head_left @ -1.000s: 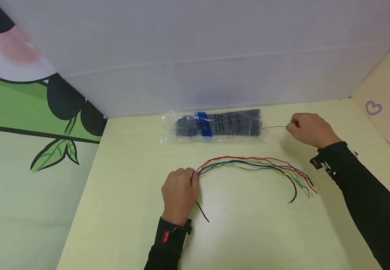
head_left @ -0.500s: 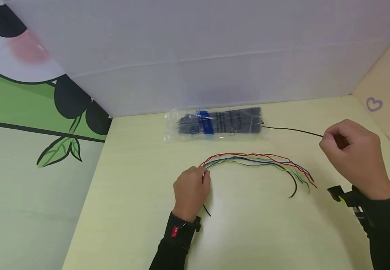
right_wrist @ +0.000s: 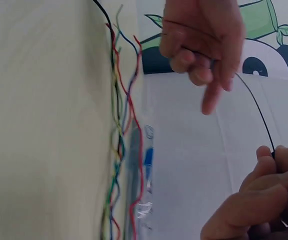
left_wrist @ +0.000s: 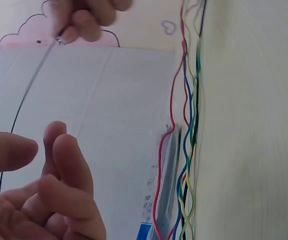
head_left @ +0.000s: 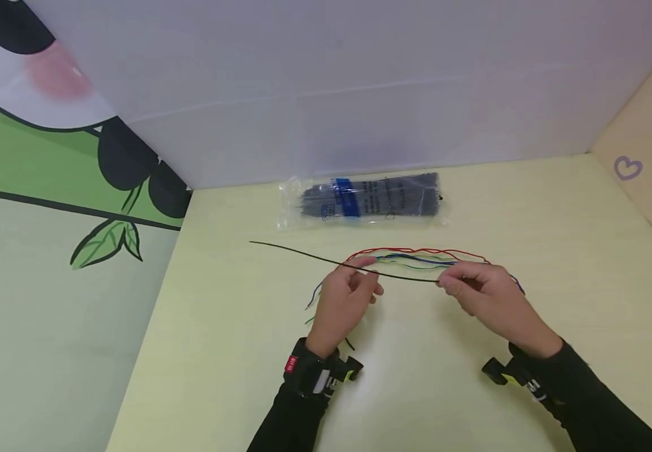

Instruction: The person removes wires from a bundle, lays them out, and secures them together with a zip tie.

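Note:
A long thin black cable tie point(head_left: 297, 252) is held up off the table, its right end pinched between the thumb and fingers of my right hand point(head_left: 489, 298). In the right wrist view that pinch sits on the small block at the tie's end point(right_wrist: 273, 154). My left hand point(head_left: 344, 301) has thumb and fingers spread apart; the tie crosses by its fingers, and whether they touch it I cannot tell. Below the hands lies a loose bundle of wires point(head_left: 410, 255), red, blue, green, yellow and black, partly covered by both hands in the head view.
A clear plastic bag of dark cable ties point(head_left: 393, 196) with a blue label lies at the back of the table. Behind it stands a white panel point(head_left: 359, 125). A wall with a printed cartoon is on the left, a beige panel with a heart point(head_left: 627, 167) on the right.
My right hand has drawn the cable tie out of the bag rightward, then brought it left over the wires. My left hand has let go of the wire bundle and turned over, fingers spread.

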A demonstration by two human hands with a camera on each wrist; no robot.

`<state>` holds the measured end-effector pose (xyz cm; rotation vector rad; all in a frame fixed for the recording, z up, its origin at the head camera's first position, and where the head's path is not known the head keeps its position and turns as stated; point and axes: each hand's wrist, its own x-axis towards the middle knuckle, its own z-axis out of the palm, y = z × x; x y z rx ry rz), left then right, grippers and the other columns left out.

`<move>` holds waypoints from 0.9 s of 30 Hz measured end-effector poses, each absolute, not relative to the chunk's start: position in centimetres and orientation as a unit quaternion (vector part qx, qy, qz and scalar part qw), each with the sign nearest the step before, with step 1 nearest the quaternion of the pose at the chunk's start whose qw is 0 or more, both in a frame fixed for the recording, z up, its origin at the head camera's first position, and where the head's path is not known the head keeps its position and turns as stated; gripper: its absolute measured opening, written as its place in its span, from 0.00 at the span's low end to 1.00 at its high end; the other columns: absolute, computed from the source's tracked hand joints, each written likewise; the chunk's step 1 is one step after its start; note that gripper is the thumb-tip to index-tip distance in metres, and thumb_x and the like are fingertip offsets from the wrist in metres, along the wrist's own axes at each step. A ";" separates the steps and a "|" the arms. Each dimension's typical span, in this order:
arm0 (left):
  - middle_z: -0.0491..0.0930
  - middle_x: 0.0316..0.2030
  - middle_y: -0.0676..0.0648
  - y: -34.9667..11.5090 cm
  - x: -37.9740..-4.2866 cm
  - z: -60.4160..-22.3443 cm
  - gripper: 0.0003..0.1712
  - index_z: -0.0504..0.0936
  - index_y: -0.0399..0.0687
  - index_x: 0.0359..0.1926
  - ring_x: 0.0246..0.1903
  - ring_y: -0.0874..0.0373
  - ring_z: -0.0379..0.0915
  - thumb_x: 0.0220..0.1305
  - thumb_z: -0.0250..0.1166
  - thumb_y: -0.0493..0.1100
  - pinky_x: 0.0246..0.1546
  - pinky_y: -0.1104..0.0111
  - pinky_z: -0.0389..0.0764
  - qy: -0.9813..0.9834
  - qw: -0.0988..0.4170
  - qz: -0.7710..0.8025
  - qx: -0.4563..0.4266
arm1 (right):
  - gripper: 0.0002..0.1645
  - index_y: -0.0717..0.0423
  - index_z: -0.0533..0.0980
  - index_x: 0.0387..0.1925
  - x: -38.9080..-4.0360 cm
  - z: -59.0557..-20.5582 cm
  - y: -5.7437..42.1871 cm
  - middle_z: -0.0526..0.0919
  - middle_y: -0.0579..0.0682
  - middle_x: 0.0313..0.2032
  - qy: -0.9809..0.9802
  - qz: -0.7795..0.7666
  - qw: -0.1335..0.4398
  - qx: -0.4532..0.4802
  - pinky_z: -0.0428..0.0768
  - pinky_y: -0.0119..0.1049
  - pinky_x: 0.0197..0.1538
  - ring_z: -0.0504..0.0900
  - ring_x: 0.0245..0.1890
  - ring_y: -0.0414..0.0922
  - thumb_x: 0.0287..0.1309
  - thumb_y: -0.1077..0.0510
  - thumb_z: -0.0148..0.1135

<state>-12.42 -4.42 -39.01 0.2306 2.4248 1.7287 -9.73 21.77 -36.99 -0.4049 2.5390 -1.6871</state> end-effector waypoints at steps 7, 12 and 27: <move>0.86 0.37 0.40 -5.4 -12.9 -39.0 0.14 0.81 0.53 0.53 0.31 0.55 0.86 0.69 0.56 0.40 0.24 0.70 0.78 0.690 0.139 0.710 0.030 | 0.11 0.58 0.82 0.41 -9.1 -39.2 21.6 0.76 0.51 0.25 0.834 -0.534 0.103 -0.092 0.71 0.33 0.24 0.69 0.20 0.39 0.67 0.55 0.59; 0.85 0.41 0.35 -5.7 -12.7 -38.9 0.13 0.81 0.45 0.50 0.34 0.53 0.87 0.71 0.56 0.42 0.29 0.67 0.83 0.666 0.134 0.732 0.043 | 0.11 0.58 0.83 0.41 -8.8 -39.7 22.0 0.79 0.54 0.30 0.838 -0.528 0.117 -0.075 0.71 0.32 0.25 0.70 0.22 0.37 0.67 0.54 0.60; 0.88 0.34 0.41 -5.0 -12.7 -40.2 0.17 0.82 0.30 0.45 0.32 0.55 0.87 0.69 0.61 0.44 0.35 0.61 0.86 0.707 0.154 0.690 -0.008 | 0.07 0.43 0.83 0.43 -9.4 -40.3 22.8 0.85 0.42 0.37 0.865 -0.450 0.119 -0.187 0.78 0.30 0.36 0.77 0.32 0.34 0.66 0.52 0.61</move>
